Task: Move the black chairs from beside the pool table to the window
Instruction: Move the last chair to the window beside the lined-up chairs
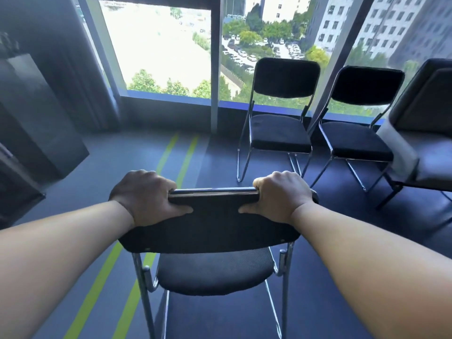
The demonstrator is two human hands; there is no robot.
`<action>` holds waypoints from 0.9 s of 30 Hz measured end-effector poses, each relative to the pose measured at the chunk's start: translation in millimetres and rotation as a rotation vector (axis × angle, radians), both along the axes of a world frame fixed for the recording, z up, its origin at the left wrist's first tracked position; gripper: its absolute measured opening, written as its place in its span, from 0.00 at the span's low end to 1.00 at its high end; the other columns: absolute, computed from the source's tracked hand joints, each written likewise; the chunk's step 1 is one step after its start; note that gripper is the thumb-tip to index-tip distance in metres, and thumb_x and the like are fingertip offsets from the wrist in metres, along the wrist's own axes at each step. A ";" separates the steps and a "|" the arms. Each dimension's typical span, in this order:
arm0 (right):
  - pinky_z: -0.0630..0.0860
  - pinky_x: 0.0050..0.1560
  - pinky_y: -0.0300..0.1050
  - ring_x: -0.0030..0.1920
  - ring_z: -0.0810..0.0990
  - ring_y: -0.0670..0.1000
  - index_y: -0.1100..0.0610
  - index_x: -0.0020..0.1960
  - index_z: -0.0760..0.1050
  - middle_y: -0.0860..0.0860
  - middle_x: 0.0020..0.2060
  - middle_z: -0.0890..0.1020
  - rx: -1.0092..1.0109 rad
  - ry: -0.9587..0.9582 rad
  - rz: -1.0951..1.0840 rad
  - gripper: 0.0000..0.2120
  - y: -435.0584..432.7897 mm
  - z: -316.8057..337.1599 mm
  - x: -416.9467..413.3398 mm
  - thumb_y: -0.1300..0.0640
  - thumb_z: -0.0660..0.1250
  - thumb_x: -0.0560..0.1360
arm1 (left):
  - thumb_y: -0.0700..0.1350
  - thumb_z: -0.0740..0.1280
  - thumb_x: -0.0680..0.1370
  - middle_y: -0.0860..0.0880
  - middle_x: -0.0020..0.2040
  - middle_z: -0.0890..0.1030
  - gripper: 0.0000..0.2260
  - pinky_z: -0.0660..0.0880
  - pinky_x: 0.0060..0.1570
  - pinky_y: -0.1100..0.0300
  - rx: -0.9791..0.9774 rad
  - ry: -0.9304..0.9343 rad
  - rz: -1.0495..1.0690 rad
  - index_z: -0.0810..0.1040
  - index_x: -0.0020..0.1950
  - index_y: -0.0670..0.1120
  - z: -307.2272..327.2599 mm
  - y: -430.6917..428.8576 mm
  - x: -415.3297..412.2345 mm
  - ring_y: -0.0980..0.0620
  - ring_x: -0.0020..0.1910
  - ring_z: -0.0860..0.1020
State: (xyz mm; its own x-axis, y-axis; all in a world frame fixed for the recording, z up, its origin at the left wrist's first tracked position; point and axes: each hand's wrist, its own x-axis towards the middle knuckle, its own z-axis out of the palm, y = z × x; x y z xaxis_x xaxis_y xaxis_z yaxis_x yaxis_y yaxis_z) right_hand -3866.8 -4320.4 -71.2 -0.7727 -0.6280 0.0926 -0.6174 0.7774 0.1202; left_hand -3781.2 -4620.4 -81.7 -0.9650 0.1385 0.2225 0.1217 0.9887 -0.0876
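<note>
Head view, the only one. Holding one black chair [210, 231] by the top rim of its backrest, out on the open middle of the floor [318, 265], facing the window [159, 45]. Clasping the left end of that rim with the left hand [149, 196], fingers curled over the far side, thumb lying along the near face. Clasping the right end likewise with the right hand [281, 195]. Keeping both hands closed on the backrest alone, carrying nothing else. Not showing the chair's feet, so unable to tell whether lifting it or resting it on the floor. Standing already along the window edge of the floor: a second black chair [281, 133] and, just beside it to the right, a third black chair [357, 140], both upright, seats turned into the room. Crowding the right edge of the floor: further seating [430, 133], seemingly stacked, too blurred and cropped to count. Running toward the window, left of the parked chairs: two green floor lines [171, 152]. Occupying the left edge: a dark cabinet [36, 118]. Judging progress: at least two chairs delivered, the one in hand near the row but not yet at the glass, probably going into the free stretch left of the second chair. Not showing the pool table, so leaving the count of chairs remaining there unknown.
</note>
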 end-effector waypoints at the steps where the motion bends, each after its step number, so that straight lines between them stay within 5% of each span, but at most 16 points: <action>1: 0.63 0.37 0.48 0.34 0.68 0.55 0.48 0.33 0.61 0.45 0.28 0.65 -0.004 -0.012 -0.002 0.31 0.3 0.1 0.2 0.20 0.61 0.64 | 0.81 0.50 0.63 0.55 0.30 0.75 0.33 0.66 0.37 0.56 0.000 -0.018 0.006 0.70 0.31 0.52 1.2 1.8 0.6 0.50 0.35 0.74; 11: 0.64 0.37 0.48 0.42 0.80 0.57 0.48 0.36 0.62 0.48 0.39 0.81 0.000 -0.054 0.028 0.30 35.6 -23.0 80.1 0.20 0.60 0.64 | 0.80 0.53 0.64 0.56 0.32 0.70 0.30 0.63 0.38 0.54 -0.024 -0.211 0.087 0.69 0.35 0.53 -11.9 45.5 88.7 0.50 0.36 0.70; 19: 0.67 0.42 0.49 0.42 0.73 0.54 0.50 0.37 0.70 0.48 0.40 0.76 0.335 -0.224 0.012 0.39 63.9 -26.1 141.7 0.15 0.45 0.59 | 0.82 0.38 0.64 0.54 0.32 0.74 0.40 0.65 0.34 0.55 0.092 -0.244 0.084 0.69 0.35 0.48 -35.8 75.2 167.0 0.56 0.34 0.71; 23: 0.68 0.41 0.47 0.45 0.76 0.51 0.49 0.41 0.75 0.43 0.38 0.77 0.144 -0.469 0.056 0.38 85.4 -40.3 160.2 0.16 0.50 0.61 | 0.84 0.35 0.59 0.56 0.34 0.75 0.44 0.63 0.33 0.56 0.020 -0.313 0.181 0.73 0.35 0.50 -46.0 83.3 202.1 0.55 0.36 0.72; 27: 0.66 0.36 0.45 0.38 0.74 0.44 0.47 0.38 0.77 0.43 0.33 0.77 0.050 -0.403 0.005 0.39 94.4 -42.4 159.5 0.16 0.44 0.62 | 0.84 0.38 0.59 0.57 0.39 0.78 0.43 0.69 0.39 0.56 0.170 -0.311 0.342 0.77 0.40 0.53 -46.2 83.3 213.1 0.51 0.44 0.76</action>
State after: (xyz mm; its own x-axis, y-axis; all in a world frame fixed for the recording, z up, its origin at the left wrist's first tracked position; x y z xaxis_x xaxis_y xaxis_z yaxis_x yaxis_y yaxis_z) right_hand -3707.3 -4226.0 -113.6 -0.7377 -0.6280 -0.2479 -0.6267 0.7735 -0.0945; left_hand -3568.1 -4537.2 -127.9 -0.9731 -0.2115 -0.0912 -0.2180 0.9736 0.0677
